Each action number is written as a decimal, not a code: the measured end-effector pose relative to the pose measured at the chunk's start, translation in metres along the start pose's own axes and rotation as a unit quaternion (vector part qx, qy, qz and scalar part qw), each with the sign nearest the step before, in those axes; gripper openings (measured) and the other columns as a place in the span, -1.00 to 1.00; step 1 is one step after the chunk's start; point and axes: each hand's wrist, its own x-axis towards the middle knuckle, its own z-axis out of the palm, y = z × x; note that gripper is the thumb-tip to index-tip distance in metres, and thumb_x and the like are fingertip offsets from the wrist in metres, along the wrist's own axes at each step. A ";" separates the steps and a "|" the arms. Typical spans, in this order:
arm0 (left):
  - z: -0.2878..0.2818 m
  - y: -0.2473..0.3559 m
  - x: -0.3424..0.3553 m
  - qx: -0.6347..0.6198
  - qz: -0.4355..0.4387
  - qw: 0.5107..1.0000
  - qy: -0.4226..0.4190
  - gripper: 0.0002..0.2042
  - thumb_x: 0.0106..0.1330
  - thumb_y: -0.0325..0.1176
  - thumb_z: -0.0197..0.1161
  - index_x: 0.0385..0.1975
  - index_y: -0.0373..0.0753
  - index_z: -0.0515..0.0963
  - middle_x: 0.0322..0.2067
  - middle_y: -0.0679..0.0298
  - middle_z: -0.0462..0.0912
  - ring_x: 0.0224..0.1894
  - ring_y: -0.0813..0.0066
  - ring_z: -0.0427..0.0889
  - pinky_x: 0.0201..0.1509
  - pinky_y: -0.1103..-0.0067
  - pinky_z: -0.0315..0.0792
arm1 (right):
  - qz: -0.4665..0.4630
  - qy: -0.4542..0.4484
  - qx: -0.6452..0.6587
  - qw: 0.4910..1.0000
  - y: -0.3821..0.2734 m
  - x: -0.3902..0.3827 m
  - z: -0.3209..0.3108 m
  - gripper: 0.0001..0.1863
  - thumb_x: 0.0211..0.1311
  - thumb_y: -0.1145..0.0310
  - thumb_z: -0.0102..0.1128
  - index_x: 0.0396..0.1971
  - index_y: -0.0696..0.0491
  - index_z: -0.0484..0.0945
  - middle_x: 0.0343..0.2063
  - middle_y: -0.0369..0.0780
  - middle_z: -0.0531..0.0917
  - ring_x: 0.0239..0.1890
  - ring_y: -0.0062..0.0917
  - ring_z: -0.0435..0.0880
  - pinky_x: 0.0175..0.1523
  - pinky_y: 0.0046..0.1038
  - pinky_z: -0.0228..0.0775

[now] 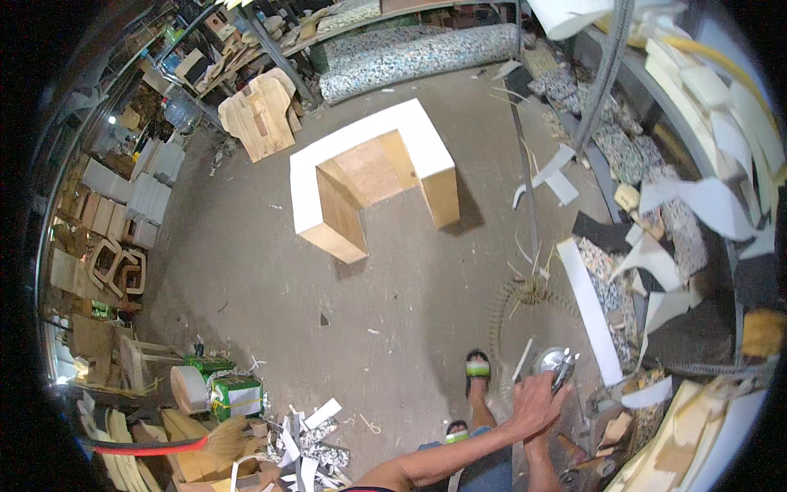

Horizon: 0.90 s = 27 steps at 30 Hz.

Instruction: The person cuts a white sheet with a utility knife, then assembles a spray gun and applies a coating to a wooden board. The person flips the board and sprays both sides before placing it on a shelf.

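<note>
My left hand [537, 406] reaches across to the lower right, fingers closed on what looks like a metal spray gun [561, 369] with a round silver cup. My right hand [537, 439] is under the left one, its fingers hidden. A coiled air hose [529, 299] lies on the floor beside a long white strip [589, 307]. Further forward stands a U-shaped plywood frame [438, 197] topped with white padding. My sandaled feet [477, 369] are left of my hands.
Foam offcuts [664, 246] line the right side near a metal post [594, 98]. A speckled foam roll [418, 61] lies at the back by leaning plywood panels [254, 111]. Stacked blocks [147, 189] line the left; scraps [303, 443], green packages [238, 398] and a broom [221, 435] are lower left.
</note>
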 end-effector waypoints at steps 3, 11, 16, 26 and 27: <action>-0.036 -0.002 0.069 0.013 -0.053 0.994 -0.090 -0.40 0.28 0.19 0.13 -0.07 -0.33 0.49 -0.23 -0.11 0.64 -0.10 -0.16 0.59 -0.02 0.11 0.39 | -0.023 -0.015 -0.004 1.000 -0.041 0.070 0.028 -0.39 0.21 0.27 0.22 0.23 0.17 0.32 0.00 0.06 0.54 0.06 -0.06 0.53 0.14 -0.18 0.37; -0.150 -0.119 0.241 -0.076 -0.146 0.980 -0.112 -0.37 0.30 0.23 0.07 0.09 -0.22 0.52 -0.10 0.00 0.68 -0.03 0.00 0.65 0.07 0.28 0.48 | -0.063 -0.069 -0.047 0.995 -0.100 0.224 0.082 -0.47 0.24 0.35 0.16 0.20 0.21 0.37 -0.01 0.09 0.57 0.05 -0.03 0.57 0.15 -0.20 0.37; -0.266 -0.202 0.314 -0.111 -0.230 0.966 0.051 -0.53 0.35 0.06 0.14 -0.09 -0.28 0.61 -0.27 0.03 0.71 -0.20 0.23 0.70 -0.10 0.36 0.51 | -0.112 -0.076 -0.077 0.988 -0.128 0.297 0.099 -0.46 0.27 0.38 0.18 0.19 0.32 0.36 -0.01 0.11 0.57 0.08 -0.09 0.58 0.19 -0.23 0.36; -0.478 -0.293 0.551 0.027 -0.091 0.948 0.304 -0.63 0.29 -0.16 0.28 -0.19 -0.43 0.59 -0.27 -0.09 0.65 -0.20 0.01 0.64 -0.07 0.30 0.48 | 0.030 0.035 -0.096 0.994 -0.178 0.394 0.132 -0.60 0.37 0.32 0.19 0.06 0.29 0.44 -0.30 -0.11 0.62 -0.28 -0.47 0.62 -0.20 -0.48 0.47; -0.500 -0.304 0.585 0.083 -0.024 0.939 0.334 -0.61 0.29 -0.16 0.30 -0.15 -0.42 0.58 -0.21 -0.08 0.64 -0.12 0.01 0.62 0.00 0.27 0.46 | 0.066 0.065 -0.121 0.988 -0.188 0.401 0.142 -0.59 0.37 0.30 0.20 0.05 0.28 0.45 -0.30 -0.11 0.63 -0.30 -0.48 0.62 -0.21 -0.49 0.47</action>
